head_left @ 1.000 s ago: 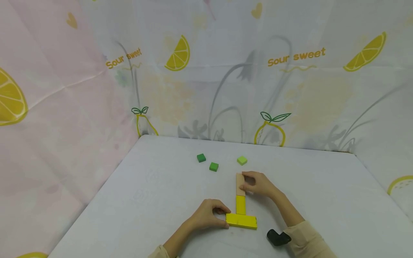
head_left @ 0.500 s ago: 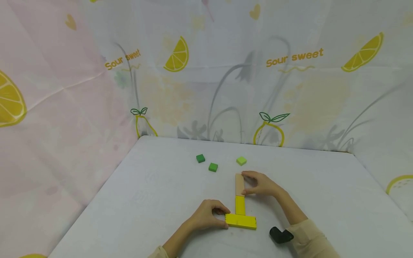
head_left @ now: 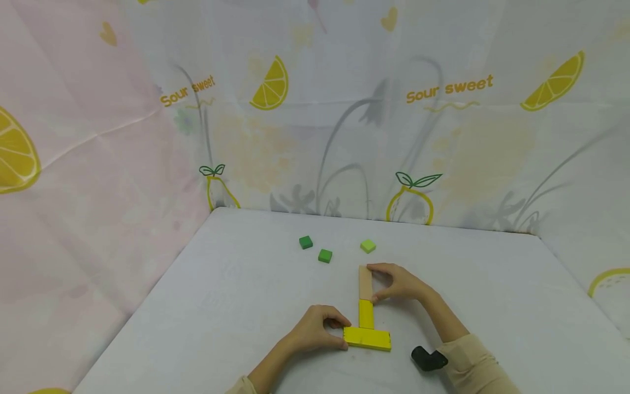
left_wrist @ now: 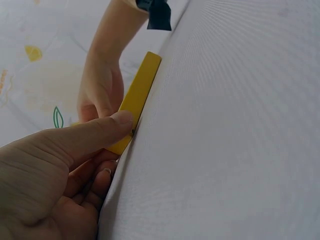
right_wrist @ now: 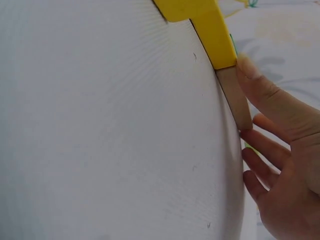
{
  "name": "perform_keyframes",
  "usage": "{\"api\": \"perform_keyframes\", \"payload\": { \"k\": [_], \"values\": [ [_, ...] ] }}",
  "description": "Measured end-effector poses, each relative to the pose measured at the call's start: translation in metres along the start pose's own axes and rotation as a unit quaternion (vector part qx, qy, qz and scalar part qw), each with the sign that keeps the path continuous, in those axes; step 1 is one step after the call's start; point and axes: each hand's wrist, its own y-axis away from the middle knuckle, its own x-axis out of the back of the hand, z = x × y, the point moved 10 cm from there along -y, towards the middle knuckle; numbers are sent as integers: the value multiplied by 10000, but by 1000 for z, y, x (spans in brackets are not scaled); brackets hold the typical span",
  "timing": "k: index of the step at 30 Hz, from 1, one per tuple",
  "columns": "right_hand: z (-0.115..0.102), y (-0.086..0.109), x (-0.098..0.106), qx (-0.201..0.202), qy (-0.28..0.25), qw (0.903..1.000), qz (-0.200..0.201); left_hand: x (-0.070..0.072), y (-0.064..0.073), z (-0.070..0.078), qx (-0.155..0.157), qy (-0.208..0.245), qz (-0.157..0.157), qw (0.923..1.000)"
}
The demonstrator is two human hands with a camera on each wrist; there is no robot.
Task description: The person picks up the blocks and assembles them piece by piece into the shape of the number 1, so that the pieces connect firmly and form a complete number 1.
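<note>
A long yellow block [head_left: 367, 339] lies crosswise on the white table. My left hand [head_left: 315, 329] pinches its left end between thumb and fingers; the left wrist view shows the thumb on the yellow face. A shorter yellow block [head_left: 366, 314] runs away from its middle, touching it. End to end with that one lies a plain wooden block [head_left: 365, 282]. My right hand [head_left: 400, 282] holds the wooden block from the right, fingertips at the far end and thumb [right_wrist: 250, 70] beside the joint with the yellow block.
Two green blocks [head_left: 325, 255] and a lime-green block [head_left: 367, 245] lie farther back on the table [head_left: 236, 284]. A black bent piece [head_left: 428, 359] sits by my right sleeve. Printed fabric [head_left: 315, 137] stands behind the table.
My right thumb has drawn back off the top of the wooden block, then shifted slightly nearer to me, toward the joint. The left hand and the blocks have stayed in place.
</note>
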Motion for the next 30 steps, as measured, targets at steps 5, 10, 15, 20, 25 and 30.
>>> {"api": "perform_keyframes", "payload": {
  "k": [5,10,15,20,25,30],
  "values": [
    [1,0,1,11,26,10000,24,0,0,0,-4,24,2,10000],
    [3,-1,2,-20,14,10000,50,0,0,-1,7,13,0,10000],
    [5,-2,2,-8,-15,10000,57,0,0,-1,56,-7,3,10000],
    [2,-2,2,111,-69,9999,93,0,0,-3,119,-23,0,9999],
    [0,-2,1,225,-10,9997,116,0,0,-3,97,-48,-31,9999],
    [-2,-2,2,319,58,9994,123,-1,0,-3,116,-27,-36,9999]
  ]
}}
